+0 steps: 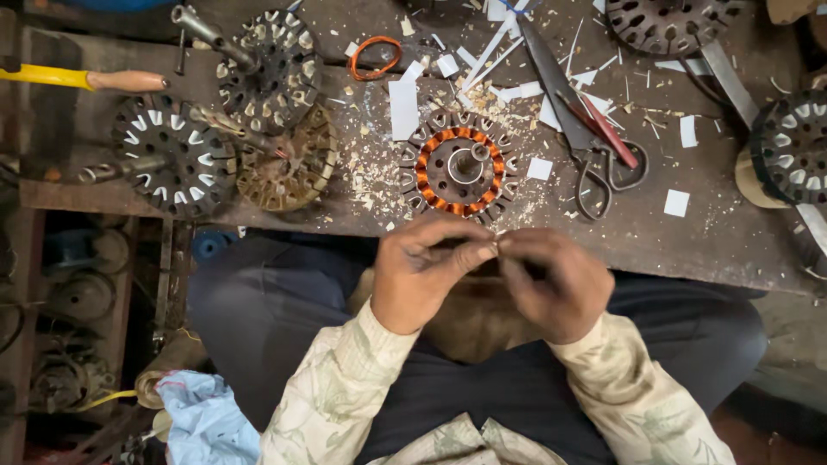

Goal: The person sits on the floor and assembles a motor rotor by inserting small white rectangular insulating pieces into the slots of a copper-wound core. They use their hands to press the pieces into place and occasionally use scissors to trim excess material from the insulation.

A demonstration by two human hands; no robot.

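My left hand (426,271) and my right hand (551,280) meet fingertip to fingertip just below the bench edge, over my lap. They pinch something very small between them; it is too small to name. Directly beyond my hands a round motor stator (459,168) with copper windings and white slot papers lies flat on the wooden bench (715,232). Wood-coloured shavings and paper scraps surround it.
Large scissors (586,129) lie right of the stator. Three more stators (177,155) with shafts crowd the left of the bench, others sit at the top right (668,21) and right edge (788,146). An orange ring (375,56), a yellow-handled tool (86,79) and white paper squares (676,202) lie about.
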